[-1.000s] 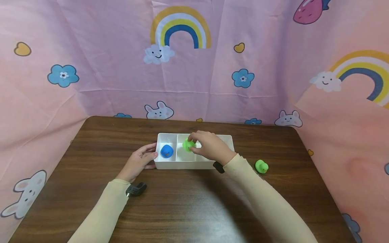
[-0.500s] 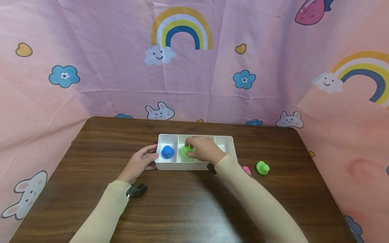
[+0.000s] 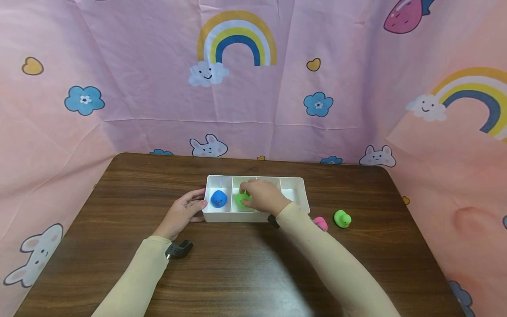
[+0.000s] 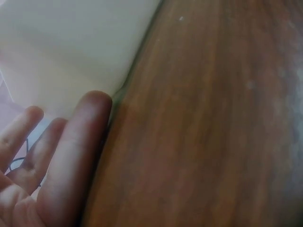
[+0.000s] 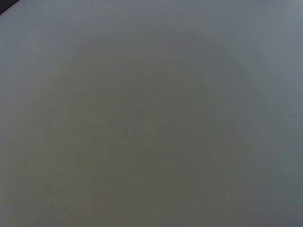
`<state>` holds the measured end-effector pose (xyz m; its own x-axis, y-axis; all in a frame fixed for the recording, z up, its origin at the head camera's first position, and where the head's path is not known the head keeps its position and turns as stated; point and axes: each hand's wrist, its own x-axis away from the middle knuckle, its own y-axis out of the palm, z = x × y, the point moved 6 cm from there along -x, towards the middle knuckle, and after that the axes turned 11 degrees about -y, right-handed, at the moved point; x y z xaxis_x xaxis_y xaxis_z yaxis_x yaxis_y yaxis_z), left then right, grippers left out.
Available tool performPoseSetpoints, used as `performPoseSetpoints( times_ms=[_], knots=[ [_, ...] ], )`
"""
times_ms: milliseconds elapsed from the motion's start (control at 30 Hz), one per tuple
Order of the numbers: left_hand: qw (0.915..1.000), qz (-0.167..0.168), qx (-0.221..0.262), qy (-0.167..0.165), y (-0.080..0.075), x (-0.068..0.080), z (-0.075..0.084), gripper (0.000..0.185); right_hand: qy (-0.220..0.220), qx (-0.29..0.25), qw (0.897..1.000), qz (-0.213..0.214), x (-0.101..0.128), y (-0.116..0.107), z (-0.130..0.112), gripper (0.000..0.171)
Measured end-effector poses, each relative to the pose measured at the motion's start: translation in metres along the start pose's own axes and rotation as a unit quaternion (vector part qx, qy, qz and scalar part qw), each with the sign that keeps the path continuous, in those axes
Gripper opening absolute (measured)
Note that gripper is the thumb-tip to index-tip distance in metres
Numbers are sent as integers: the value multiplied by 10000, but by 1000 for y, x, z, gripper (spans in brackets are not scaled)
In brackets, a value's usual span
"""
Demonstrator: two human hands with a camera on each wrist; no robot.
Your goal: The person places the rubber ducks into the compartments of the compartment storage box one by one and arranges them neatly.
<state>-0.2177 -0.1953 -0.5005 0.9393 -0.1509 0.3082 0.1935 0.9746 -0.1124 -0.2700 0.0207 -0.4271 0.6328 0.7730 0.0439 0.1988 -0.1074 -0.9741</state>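
Observation:
A white three-compartment tray sits mid-table. A blue duck lies in its left compartment. My right hand reaches into the middle compartment and pinches a green duck low inside it. My left hand rests with straight fingers against the tray's left wall; in the left wrist view its fingers touch the white tray. The right wrist view shows only a blank pale surface.
A second green duck and a pink toy lie on the brown table right of the tray. The tray's right compartment holds nothing visible. Pink patterned cloth walls surround the table on three sides.
My right hand has lowered the green duck from above the tray down into the middle compartment. As the arm shifted, the pink toy came into sight. The left hand stayed put.

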Motion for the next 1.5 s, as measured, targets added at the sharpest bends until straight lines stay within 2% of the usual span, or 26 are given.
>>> performPoseSetpoints(
  times_ms=[433, 567, 700, 933, 1100, 1200, 1300, 1500],
  knots=[
    [10000, 66, 7, 17, 0, -2, 0, 54, 153, -10, 9998, -83, 1, 0, 2, 31],
    [9999, -9, -8, 118, 0, -2, 0, 55, -29, 29, 9999, 142, 9, -10, 1, 35],
    [9999, -24, 0, 139, -1, -2, -2, 58, -178, 188, 9984, 499, 26, -30, 1, 35],
    [10000, 12, 16, 43, -1, -3, -4, 55, -104, 159, 9954, 939, 79, -76, 12, 33],
    [10000, 28, 31, 40, -1, -1, -2, 56, 339, 264, 9934, 1066, 128, -95, 51, 33],
    [10000, 50, 16, 43, -2, -1, -1, 57, 682, 107, 9935, 901, 157, -92, 82, 35],
    [10000, 69, 38, 24, -3, -2, -2, 57, 1025, -100, 9933, 526, 185, -82, 108, 40],
    [9999, -34, 72, 79, -2, -6, -6, 57, 1465, -536, 9875, -211, 229, -50, 134, 42]
  ],
)
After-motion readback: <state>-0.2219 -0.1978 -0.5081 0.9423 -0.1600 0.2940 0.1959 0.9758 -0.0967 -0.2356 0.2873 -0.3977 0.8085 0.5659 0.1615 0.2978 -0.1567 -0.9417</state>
